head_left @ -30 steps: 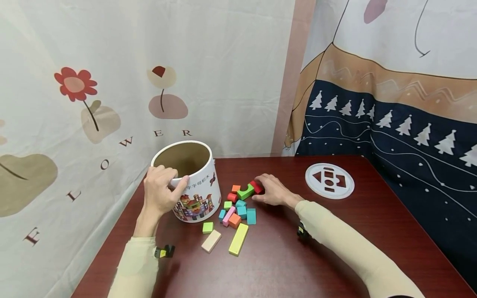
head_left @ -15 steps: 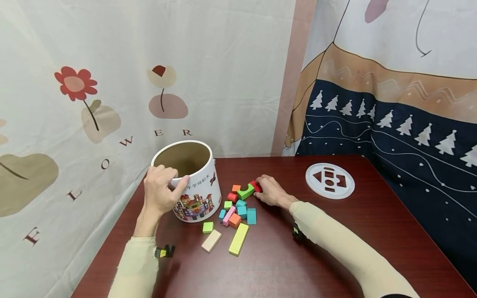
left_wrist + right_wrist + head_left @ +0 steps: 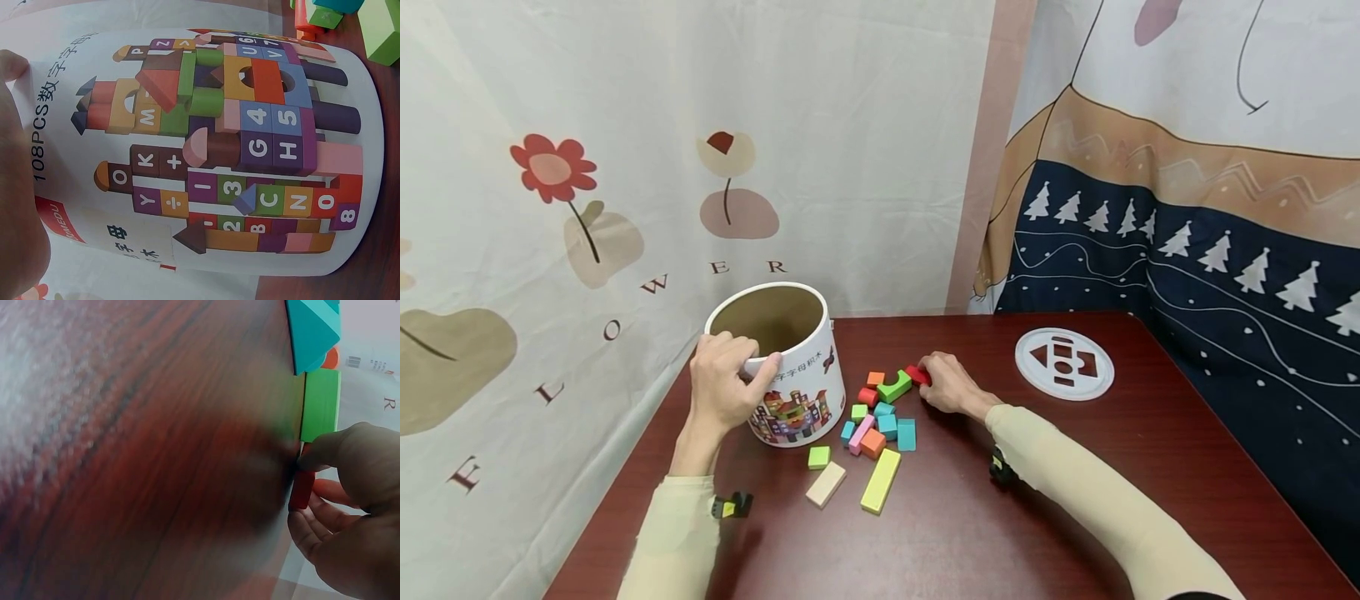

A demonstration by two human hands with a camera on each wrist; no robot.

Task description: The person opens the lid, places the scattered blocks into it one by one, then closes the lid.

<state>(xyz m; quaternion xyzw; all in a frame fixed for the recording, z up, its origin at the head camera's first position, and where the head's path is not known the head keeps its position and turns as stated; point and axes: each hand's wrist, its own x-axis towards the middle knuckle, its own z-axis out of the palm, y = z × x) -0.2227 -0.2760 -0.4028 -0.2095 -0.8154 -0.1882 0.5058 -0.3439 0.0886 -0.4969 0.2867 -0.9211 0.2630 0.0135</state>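
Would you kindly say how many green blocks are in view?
3: the arch near the right hand, a small block behind the pink block, and another behind the beige block. More may be hidden in the bucket.

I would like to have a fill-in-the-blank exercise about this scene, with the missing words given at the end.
1. The left hand grips a bucket that is mainly ____ on the outside.
2. The right hand pinches a small block whose colour is ____.
3. The longest block on the table is ____.
4. In the head view, the round disc with cut-outs lies to the ____ of the bucket.

Missing words: white; red; yellow; right.
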